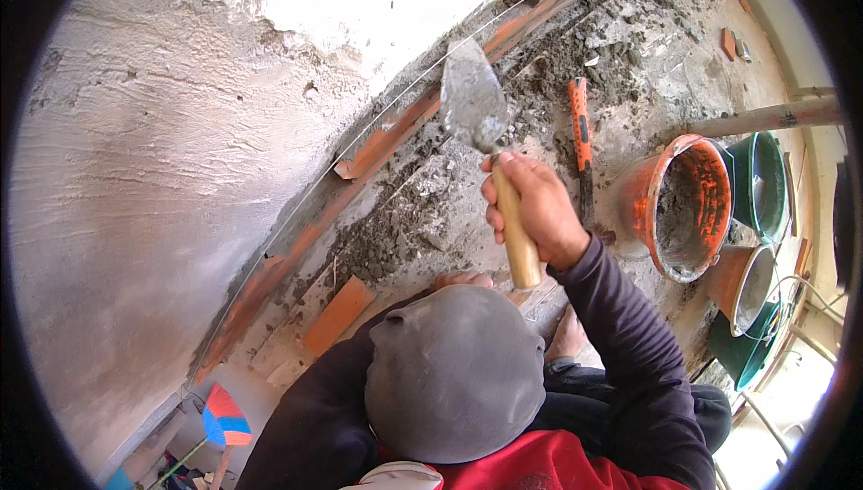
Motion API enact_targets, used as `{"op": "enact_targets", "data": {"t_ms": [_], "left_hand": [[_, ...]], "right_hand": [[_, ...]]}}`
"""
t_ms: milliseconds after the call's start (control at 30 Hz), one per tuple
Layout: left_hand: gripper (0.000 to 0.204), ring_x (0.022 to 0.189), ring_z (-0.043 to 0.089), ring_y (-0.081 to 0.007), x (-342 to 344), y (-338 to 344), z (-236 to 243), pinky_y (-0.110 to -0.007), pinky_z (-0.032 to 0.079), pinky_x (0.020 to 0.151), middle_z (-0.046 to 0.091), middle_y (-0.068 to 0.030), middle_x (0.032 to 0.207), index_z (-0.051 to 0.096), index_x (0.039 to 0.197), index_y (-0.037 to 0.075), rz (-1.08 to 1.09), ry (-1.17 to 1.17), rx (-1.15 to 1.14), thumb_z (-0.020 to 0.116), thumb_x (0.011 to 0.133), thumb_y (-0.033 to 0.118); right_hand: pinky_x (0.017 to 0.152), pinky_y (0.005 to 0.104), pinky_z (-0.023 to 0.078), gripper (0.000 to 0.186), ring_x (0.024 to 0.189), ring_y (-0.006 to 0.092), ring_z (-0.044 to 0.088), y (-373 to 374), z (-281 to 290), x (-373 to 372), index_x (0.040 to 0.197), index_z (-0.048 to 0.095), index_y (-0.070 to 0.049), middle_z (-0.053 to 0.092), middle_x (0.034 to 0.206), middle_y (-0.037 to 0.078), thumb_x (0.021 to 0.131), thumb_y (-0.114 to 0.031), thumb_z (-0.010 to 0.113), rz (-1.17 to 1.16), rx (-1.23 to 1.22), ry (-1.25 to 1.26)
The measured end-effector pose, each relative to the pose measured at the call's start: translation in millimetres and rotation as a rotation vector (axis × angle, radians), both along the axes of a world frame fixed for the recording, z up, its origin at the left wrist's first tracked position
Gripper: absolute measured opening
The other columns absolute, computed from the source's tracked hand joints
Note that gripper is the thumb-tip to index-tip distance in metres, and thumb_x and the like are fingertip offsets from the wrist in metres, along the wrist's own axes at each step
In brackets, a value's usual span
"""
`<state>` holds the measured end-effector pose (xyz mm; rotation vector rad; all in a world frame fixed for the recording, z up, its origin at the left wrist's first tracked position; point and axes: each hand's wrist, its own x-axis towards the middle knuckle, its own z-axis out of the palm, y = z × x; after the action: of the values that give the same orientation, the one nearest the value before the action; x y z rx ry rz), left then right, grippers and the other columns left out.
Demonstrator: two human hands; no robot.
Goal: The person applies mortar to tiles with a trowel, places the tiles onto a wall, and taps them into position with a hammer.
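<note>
My right hand point(535, 207) is closed around the pale wooden handle of a pointed masonry trowel point(474, 99). Its mortar-smeared blade is raised, the tip overlapping a taut white string point(393, 105) in the view. Beyond it a low course of orange bricks point(395, 138) runs along the foot of the wall. Only a bit of my left hand point(465, 280) shows past a grey cap point(456, 373); its fingers are mostly hidden, so what it holds cannot be told. Near that hand, a loose flat orange brick point(338, 315) lies on the floor.
Wet grey mortar point(395, 234) is spread along the bricks. An orange-handled hammer-like tool point(581, 126) lies to the right. Farther right stand an orange bucket point(643, 207) with mortar inside, a green bucket point(767, 189) and smaller buckets. A coloured broom point(226, 418) is at lower left.
</note>
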<state>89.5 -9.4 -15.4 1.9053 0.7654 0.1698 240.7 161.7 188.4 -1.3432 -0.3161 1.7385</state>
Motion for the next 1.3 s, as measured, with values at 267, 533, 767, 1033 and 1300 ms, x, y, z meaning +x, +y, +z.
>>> {"op": "enact_targets", "data": {"t_ms": [267,533,767,1033,1300], "left_hand": [[0.026,0.079,0.062,-0.0242,-25.7,22.4,5.8,-0.039,0.047,0.071,0.063,-0.0068,0.088,0.063,0.100,0.015,-0.024,0.046,0.101,0.057,0.087,0.037],[0.024,0.077,0.062,-0.0244,-41.8,31.3,11.3,-0.039,0.047,0.069,0.064,-0.0074,0.087,0.063,0.097,0.015,-0.011,0.051,0.097,0.059,0.085,0.035],[0.022,0.076,0.063,-0.0246,-52.2,39.3,14.2,-0.039,0.047,0.067,0.064,-0.0079,0.085,0.064,0.095,0.015,0.005,0.044,0.103,0.060,0.084,0.034],[0.021,0.075,0.063,-0.0248,-62.1,48.2,17.8,-0.040,0.048,0.065,0.064,-0.0085,0.083,0.064,0.092,0.015,0.007,0.040,0.112,0.061,0.082,0.033],[0.019,0.073,0.064,-0.0250,-68.3,59.2,23.1,-0.040,0.048,0.063,0.064,-0.0091,0.082,0.064,0.089,0.015,0.007,0.047,0.128,0.063,0.080,0.031]], "right_hand": [[0.045,0.0266,0.046,0.028,0.050,0.0125,0.052,-25.7,-8.4,-43.3,0.108,0.051,-0.003,0.054,0.074,0.004,0.106,-0.028,0.038,0.115,0.046,0.008],[0.048,0.0268,0.046,0.025,0.050,0.0106,0.055,-46.5,-23.8,-53.2,0.105,0.052,-0.001,0.054,0.068,0.002,0.106,-0.023,0.040,0.370,0.138,-0.163],[0.048,0.0264,0.046,0.025,0.051,0.0092,0.054,-55.4,-45.9,-33.7,0.101,0.053,-0.001,0.054,0.067,0.002,0.105,-0.023,0.042,0.531,0.523,-0.561],[0.045,0.0254,0.043,0.025,0.050,0.0096,0.050,-39.2,-38.0,-35.0,0.100,0.052,-0.004,0.052,0.070,0.002,0.106,-0.025,0.041,0.200,0.087,-0.184],[0.054,0.0325,0.045,0.026,0.053,0.0155,0.056,-58.6,-52.7,-54.6,0.092,0.053,-0.003,0.057,0.067,0.008,0.104,-0.023,0.044,0.497,0.348,-0.379]]}}
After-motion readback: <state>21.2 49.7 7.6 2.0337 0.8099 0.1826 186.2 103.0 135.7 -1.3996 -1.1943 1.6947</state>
